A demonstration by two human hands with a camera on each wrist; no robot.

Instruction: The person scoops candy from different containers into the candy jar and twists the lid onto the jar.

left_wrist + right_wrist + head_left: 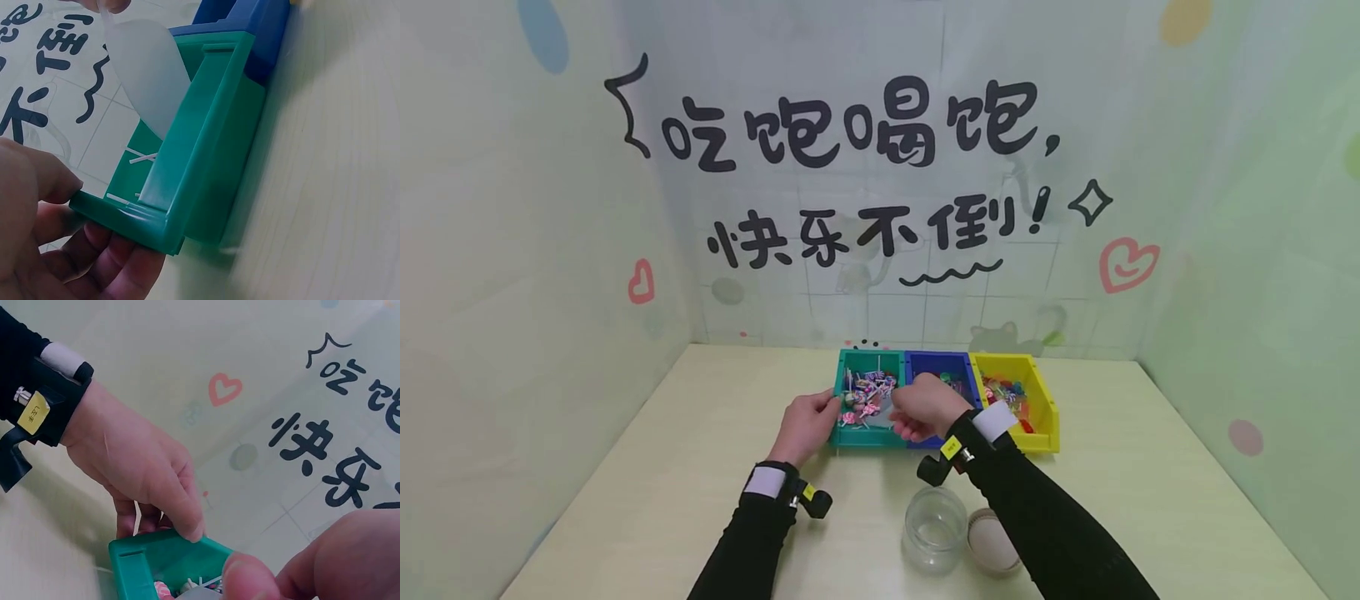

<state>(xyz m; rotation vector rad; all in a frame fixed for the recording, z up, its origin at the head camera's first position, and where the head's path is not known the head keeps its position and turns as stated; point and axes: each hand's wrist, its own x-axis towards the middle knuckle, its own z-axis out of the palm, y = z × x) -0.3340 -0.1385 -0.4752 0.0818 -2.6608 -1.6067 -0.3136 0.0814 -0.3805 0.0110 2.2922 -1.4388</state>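
My left hand [801, 429] pinches the left wall of the green bin [871, 438], thumb inside and fingers outside in the left wrist view. Small wrapped lollipops [871, 386] with white sticks lie heaped in that bin. Over its front right part, my right hand [928, 407] grips a translucent white plastic scoop [147, 72] near its upper end. The scoop's broad blade reaches down inside the green bin; its lower edge is hidden behind the front wall in the left wrist view.
Beside the green bin stand a blue bin [936, 360] and a yellow bin [1043, 408] of small colourful pieces. Nearer me are a clear glass jar [935, 533] with an uncovered mouth and a round lid [992, 543], partly behind my right sleeve. A printed wall closes off the back.
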